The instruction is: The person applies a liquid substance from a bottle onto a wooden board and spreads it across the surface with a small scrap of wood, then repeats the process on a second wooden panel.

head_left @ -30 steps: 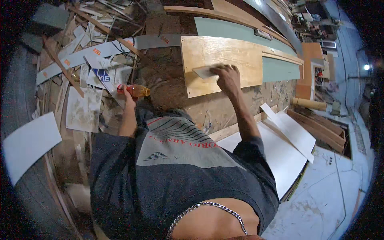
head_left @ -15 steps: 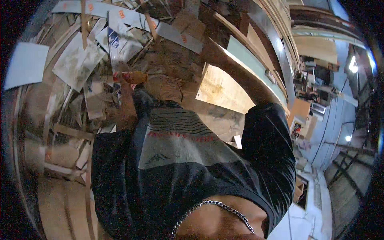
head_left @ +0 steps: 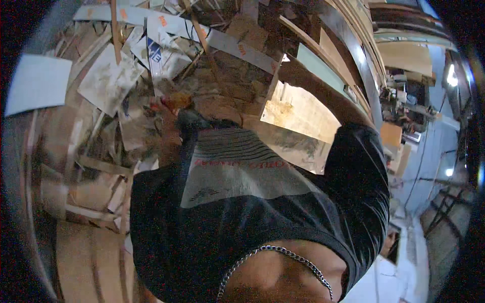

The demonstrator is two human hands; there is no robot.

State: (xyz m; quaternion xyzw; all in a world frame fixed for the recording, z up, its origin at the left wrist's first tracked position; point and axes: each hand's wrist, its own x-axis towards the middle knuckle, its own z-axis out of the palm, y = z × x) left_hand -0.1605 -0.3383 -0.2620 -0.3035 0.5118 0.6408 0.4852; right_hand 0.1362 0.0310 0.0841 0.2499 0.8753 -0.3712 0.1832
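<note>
My left hand (head_left: 165, 107) is beyond my shirt, left of centre, blurred. It seems closed around a small red-and-amber object (head_left: 181, 100) whose kind I cannot make out. To the right, my bare forearm stretches forward over a pale wooden board (head_left: 298, 108), which catches bright light. My right hand (head_left: 289, 64) is at the board's far corner, dark against the background. Its fingers do not show clearly, so whether it grips the board is hidden.
Scrap boards and offcuts (head_left: 108, 78) litter the floor at the left and far side. A long grey strip (head_left: 242, 49) crosses the scraps. Long planks (head_left: 348, 43) lean along the right, near a greenish panel (head_left: 318, 65). A white sheet (head_left: 40, 83) is at far left.
The whole view has shifted slightly, carrying most things rightward. More of the pale board's far corner now shows beside my right hand. My left hand still stays by the red-and-amber object.
</note>
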